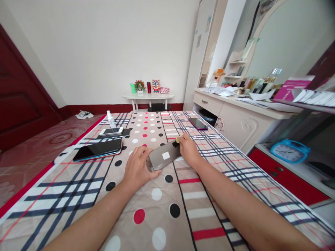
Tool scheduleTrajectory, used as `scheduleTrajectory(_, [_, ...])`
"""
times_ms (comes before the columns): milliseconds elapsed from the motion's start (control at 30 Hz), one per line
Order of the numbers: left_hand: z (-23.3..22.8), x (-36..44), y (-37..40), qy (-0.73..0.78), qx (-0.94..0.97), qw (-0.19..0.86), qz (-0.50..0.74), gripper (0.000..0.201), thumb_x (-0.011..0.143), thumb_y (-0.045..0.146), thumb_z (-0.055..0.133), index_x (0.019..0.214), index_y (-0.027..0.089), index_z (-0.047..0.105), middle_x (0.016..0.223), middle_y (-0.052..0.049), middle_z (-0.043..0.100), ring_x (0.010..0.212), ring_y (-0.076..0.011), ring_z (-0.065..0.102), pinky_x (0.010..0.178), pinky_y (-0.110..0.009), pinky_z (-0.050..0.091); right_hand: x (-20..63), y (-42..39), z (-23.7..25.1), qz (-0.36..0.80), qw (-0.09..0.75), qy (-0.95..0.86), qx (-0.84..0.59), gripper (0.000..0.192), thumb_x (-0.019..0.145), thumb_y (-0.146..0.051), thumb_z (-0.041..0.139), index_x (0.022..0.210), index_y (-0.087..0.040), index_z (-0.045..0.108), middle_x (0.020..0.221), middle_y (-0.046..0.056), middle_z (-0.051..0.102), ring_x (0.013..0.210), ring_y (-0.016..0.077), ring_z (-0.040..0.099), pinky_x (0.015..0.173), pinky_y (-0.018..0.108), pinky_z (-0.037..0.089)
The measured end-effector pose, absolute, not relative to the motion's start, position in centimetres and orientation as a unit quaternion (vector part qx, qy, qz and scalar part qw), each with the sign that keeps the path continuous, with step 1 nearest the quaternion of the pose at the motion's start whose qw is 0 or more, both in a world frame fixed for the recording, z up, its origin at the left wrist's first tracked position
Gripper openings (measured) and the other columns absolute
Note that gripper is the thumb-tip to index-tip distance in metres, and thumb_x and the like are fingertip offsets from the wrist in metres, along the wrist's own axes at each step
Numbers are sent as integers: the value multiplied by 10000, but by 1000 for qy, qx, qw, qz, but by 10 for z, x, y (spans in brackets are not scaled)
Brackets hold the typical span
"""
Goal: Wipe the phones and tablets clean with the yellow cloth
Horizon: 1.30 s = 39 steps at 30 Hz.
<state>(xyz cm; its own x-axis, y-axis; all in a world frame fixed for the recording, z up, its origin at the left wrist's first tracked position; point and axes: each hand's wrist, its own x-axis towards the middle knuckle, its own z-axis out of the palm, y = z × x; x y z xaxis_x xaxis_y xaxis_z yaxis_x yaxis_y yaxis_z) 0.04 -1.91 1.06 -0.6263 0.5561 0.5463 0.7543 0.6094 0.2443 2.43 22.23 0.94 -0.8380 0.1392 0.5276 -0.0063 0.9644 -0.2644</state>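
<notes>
A grey-brown phone (pixel 163 156) lies back side up over the patterned bedspread, tilted so its right end is farther away. A small white square sits on its back, and a dark camera block is near the right end. My left hand (pixel 138 164) grips the phone's left end between thumb and fingers. At the camera end, my right hand (pixel 187 148) pinches a small yellow piece (pixel 177 140), perhaps cloth, against the phone. The fingers hide most of that piece.
On the bedspread (pixel 157 193) at left lie a large black phone (pixel 99 150), a white phone (pixel 111 131) on a dark one, and a spray bottle (pixel 111 120). Another phone (pixel 198 123) lies at right. A dresser (pixel 242 120) and a blue clock (pixel 290 151) stand beyond the right edge.
</notes>
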Motion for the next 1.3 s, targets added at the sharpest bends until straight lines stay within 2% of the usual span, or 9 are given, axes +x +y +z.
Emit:
scheduleTrajectory(167, [9,-1,-19,-876,-365,203,-242,607,576,497,765,1075,200,588,1010,-71,550,972,-282,522,848,-414,467,36,192,11,107,245,-964,3,262,867,-62,390,908,-157,630,925,80,535,715,155,472,655,274,390])
scheduleTrajectory(400, [8,-7,-21,-890,-365,170,-214,527,528,330,781,1013,187,634,937,-62,580,926,-271,547,818,-378,464,60,136,17,168,138,-928,301,210,852,-96,484,953,-180,647,955,50,568,807,140,527,679,235,396])
scheduleTrajectory(500, [6,-11,-23,-894,-364,159,-209,513,578,451,762,1010,195,655,945,-64,600,929,-271,562,830,-377,461,54,151,16,164,147,-940,261,278,865,-95,469,1028,-198,669,984,55,577,832,145,542,699,236,399])
scheduleTrajectory(600, [4,-13,-24,-894,-365,157,-209,610,614,624,703,1027,175,671,974,-81,617,930,-271,575,852,-388,462,42,183,15,114,163,-973,119,296,872,-95,439,988,-186,695,947,70,583,806,161,547,694,253,393])
scheduleTrajectory(700, [3,-14,-25,-892,-366,162,-211,646,625,664,680,1039,168,679,1002,-83,625,942,-265,582,868,-383,463,33,213,15,66,151,-986,-10,323,862,-76,411,941,-172,709,923,85,591,795,175,559,690,269,385])
scheduleTrajectory(800, [4,-14,-25,-893,-363,161,-214,640,628,665,680,1033,170,687,999,-82,631,945,-263,586,871,-374,461,32,219,15,33,148,-986,-61,328,848,-59,398,913,-149,706,932,103,593,798,187,563,682,283,379])
scheduleTrajectory(933, [7,-12,-24,-899,-354,148,-209,589,638,639,683,1002,176,699,946,-75,641,923,-263,591,850,-360,459,47,182,21,42,158,-987,-10,279,840,-70,410,882,-137,678,935,106,583,763,182,545,668,290,379])
scheduleTrajectory(1133, [14,-8,-23,-905,-355,128,-197,318,611,380,743,881,215,717,826,-37,637,860,-233,600,794,-308,448,71,129,29,162,142,-957,196,204,830,-105,469,899,-153,654,933,66,566,774,154,518,690,265,390])
scheduleTrajectory(1300, [14,-9,-23,-909,-321,122,-237,395,675,550,677,877,215,733,810,-39,659,812,-231,616,730,-312,458,56,166,25,152,187,-960,142,247,844,-102,443,923,-153,671,942,73,562,789,162,525,706,272,398])
